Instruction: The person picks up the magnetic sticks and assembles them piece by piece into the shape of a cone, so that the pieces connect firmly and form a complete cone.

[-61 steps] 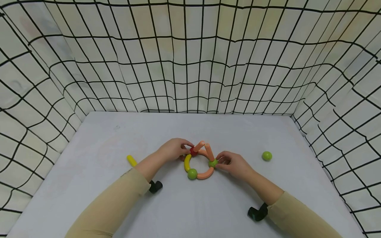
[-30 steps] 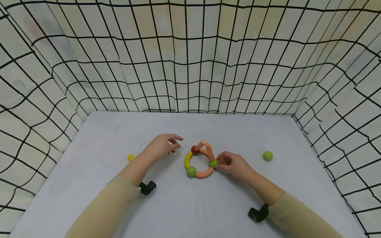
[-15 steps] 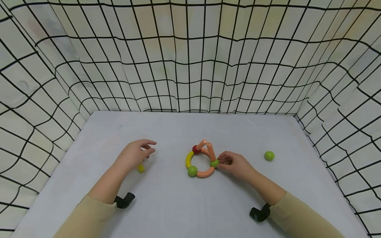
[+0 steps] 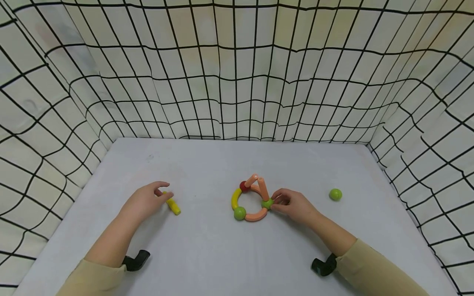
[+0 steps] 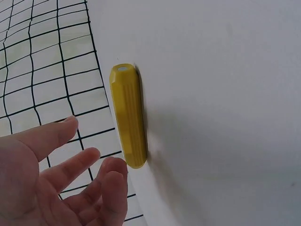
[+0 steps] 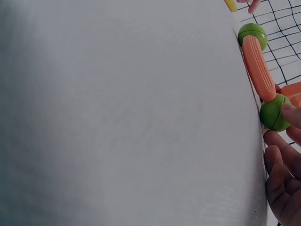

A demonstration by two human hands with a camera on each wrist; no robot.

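No readable text, label, brand, number or sign appears on any toy piece, the bench, the gridded cloth walls or the sleeves in these views.

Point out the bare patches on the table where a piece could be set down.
Bare: the far half toward the netting; the near strip between the sleeves; the gap between yellow stick and ring. Crowded: around the ring, with the right hand at it.
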